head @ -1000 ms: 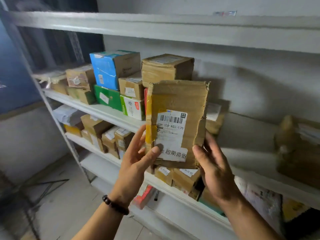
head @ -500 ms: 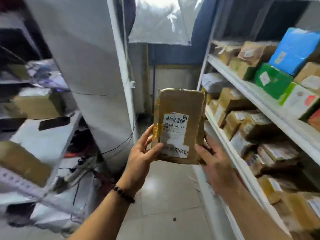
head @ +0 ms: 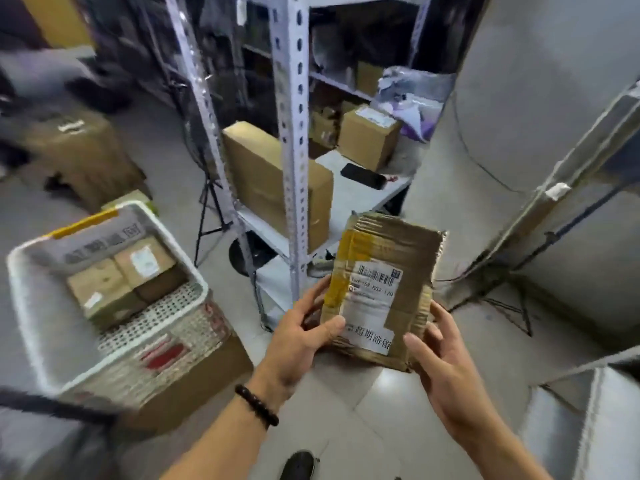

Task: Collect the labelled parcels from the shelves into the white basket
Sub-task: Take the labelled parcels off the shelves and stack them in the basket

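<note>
Parcel [head: 381, 296] is right of centre in the frame, a flat, beat-up cardboard one standing roughly upright in the air with its white barcode label [head: 372, 296] facing the camera and yellow tape down its left edge. Both hands have it. The left hand [head: 301, 337], beaded bracelet [head: 256, 405] on the wrist, grips the lower left edge with the thumb pressed on the front. The right hand [head: 443, 372] pinches the lower right corner the same way.

White basket [head: 38, 327] sits at the left of the frame, well apart from the parcel, on top of a brown carton [head: 194, 382], with a few labelled boxes [head: 121, 275] inside. Behind the parcel, at centre frame, there's a grey metal shelf post [head: 294, 133], a big cardboard box [head: 277, 181] and a black phone [head: 363, 176] on the shelf. Everything's pretty blurry.
</note>
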